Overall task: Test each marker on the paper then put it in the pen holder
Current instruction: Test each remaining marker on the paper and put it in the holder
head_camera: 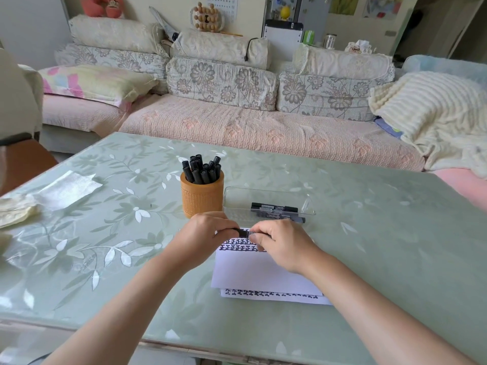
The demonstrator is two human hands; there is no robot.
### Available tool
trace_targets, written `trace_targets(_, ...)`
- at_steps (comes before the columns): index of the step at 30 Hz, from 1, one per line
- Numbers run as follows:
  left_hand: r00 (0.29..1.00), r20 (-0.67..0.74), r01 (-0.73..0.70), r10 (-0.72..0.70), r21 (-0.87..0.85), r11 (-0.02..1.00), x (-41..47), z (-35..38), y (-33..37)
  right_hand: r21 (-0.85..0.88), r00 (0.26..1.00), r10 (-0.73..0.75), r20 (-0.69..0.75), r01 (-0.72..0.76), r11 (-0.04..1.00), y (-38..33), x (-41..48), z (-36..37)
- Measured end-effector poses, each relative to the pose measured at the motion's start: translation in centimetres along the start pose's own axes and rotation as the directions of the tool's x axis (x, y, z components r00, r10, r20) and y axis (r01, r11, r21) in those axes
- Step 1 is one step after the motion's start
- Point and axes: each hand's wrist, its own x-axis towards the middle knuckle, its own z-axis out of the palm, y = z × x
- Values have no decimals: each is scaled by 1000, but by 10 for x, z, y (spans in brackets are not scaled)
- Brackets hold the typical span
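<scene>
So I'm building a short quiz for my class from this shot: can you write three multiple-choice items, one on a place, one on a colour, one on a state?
1. Where do the spare markers lie? A on the sofa; B in the clear tray; C on the blanket.
2. What colour is the pen holder? A blue; B orange-brown; C white.
3. How is the marker over the paper held? A by both hands; B by one hand; C by neither.

1 B: they lie inside its see-through walls.
2 B: its body is orange-brown.
3 A: the left hand and the right hand each grip an end.
</scene>
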Motion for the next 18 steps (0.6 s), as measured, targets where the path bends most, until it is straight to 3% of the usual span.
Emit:
trace_targets(5, 996, -90, 0, -1, -11, 1000, 6, -9, -2, 58, 997, -76, 22, 74, 996, -10, 11, 2)
trace_targets(9, 959, -284, 16, -13, 7, 1000, 15, -24, -10, 137, 984, -29, -176, 54, 989, -11, 29, -10)
trace_targets(13, 838, -535, 123, -109, -11, 992, 33, -45, -19, 293, 939, 52, -341, 54, 955, -19, 56, -26)
trace_targets(15, 815, -549, 201, -184, -28, 979, 44, -52, -26, 389, 914, 81, -397, 88, 917, -25, 75, -32)
trace_targets(18, 833, -417, 334, -364, -145, 931, 56, -60, -43, 529, 871, 161, -464, 127, 839, -35, 100, -36)
